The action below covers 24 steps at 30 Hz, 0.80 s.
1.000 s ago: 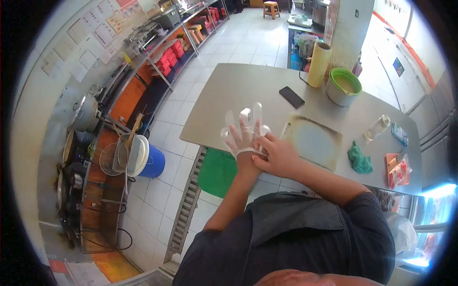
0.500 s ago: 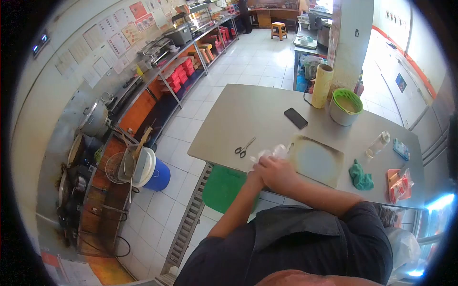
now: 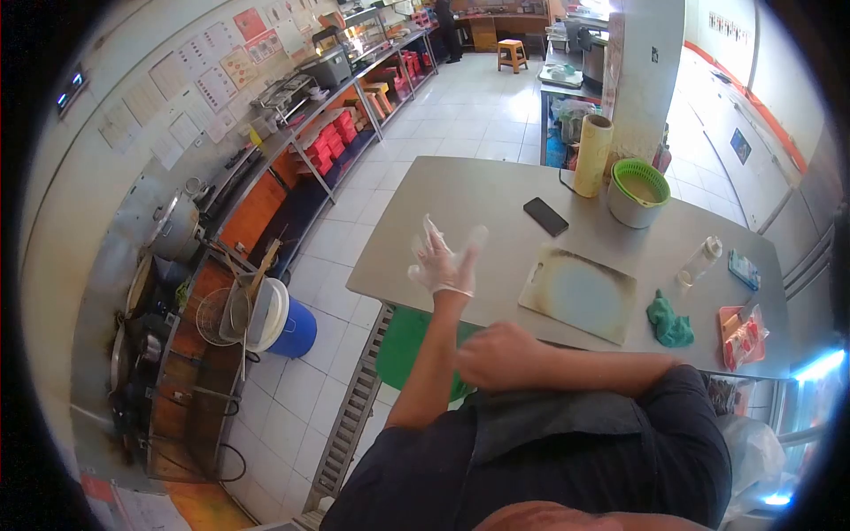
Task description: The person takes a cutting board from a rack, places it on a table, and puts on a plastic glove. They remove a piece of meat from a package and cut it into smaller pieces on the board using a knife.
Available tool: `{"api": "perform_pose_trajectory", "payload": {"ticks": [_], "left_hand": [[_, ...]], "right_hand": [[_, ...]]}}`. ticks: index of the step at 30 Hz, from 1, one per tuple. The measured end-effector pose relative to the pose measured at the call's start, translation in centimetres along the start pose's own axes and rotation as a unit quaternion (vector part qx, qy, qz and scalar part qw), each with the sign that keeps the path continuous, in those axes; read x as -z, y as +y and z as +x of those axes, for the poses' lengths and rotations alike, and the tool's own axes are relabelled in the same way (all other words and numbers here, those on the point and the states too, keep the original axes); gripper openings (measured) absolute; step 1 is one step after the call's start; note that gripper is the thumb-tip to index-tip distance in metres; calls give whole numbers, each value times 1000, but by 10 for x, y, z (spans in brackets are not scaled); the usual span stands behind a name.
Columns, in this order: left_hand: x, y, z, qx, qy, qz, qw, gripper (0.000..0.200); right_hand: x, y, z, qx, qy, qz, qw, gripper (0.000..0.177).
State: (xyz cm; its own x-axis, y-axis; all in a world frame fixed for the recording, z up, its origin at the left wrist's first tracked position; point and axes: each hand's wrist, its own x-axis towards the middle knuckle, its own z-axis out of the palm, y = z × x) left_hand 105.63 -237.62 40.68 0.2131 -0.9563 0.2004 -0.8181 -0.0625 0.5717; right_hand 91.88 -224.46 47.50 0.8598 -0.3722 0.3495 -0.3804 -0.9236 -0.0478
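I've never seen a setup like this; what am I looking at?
There is no machine: these are a person's own hands, seen by a camera worn on the head, looking forward and down. The left hand, in a clear glove, is open over the table, apparently holding nothing. The right hand is curled nearer the body; whether it holds anything is hidden. On the table are a cutting board, phone, yellow roll, pot with a green basket, bottle and green cloth.

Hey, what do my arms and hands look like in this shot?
Your left hand wears a loose, clear glove ending at the wrist. Your right hand is bare. Short, dark sleeves leave both forearms uncovered.
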Motion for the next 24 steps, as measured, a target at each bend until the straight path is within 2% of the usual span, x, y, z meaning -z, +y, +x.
{"api": "perform_pose_trajectory", "payload": {"ticks": [1,2,3,4,6,9,12,15,18,19,21,23,24], "left_hand": [[-10,-11,10,-16,-49,-280,959,93],[-25,-26,20,-26,-93,-537,838,90],[-22,-23,15,-18,-124,-668,734,91],[-18,-20,10,0,-154,-778,609,91],[36,31,-27,68,-209,-823,524,97],[14,18,-39,61,-330,-880,337,96],[4,19,-31,178,-302,-843,407,92],[22,33,-42,71,-148,-837,521,90],[18,26,-39,69,-64,-903,419,87],[17,32,-42,60,0,-885,461,88],[8,32,-40,-39,44,-855,515,93],[1,32,-36,-140,88,-813,559,97],[0,33,-29,-157,79,-810,560,97]], "right_hand": [[-1,5,0,-50,75,12,996,20],[0,18,3,-101,148,25,983,23],[-1,32,4,-153,218,38,963,26],[-9,48,3,-167,242,5,956,27],[-19,60,0,-177,239,-9,955,28],[-15,61,0,-129,187,1,974,23],[-33,64,-4,-42,183,-78,979,18],[-64,63,-12,-24,211,-22,977,16],[-59,69,-17,-16,201,-89,975,18],[-53,72,-13,-75,213,-72,971,18],[-43,79,0,-190,235,-41,952,18],[-54,85,6,-292,217,54,930,19],[-59,85,9,-341,208,100,911,20]]}}
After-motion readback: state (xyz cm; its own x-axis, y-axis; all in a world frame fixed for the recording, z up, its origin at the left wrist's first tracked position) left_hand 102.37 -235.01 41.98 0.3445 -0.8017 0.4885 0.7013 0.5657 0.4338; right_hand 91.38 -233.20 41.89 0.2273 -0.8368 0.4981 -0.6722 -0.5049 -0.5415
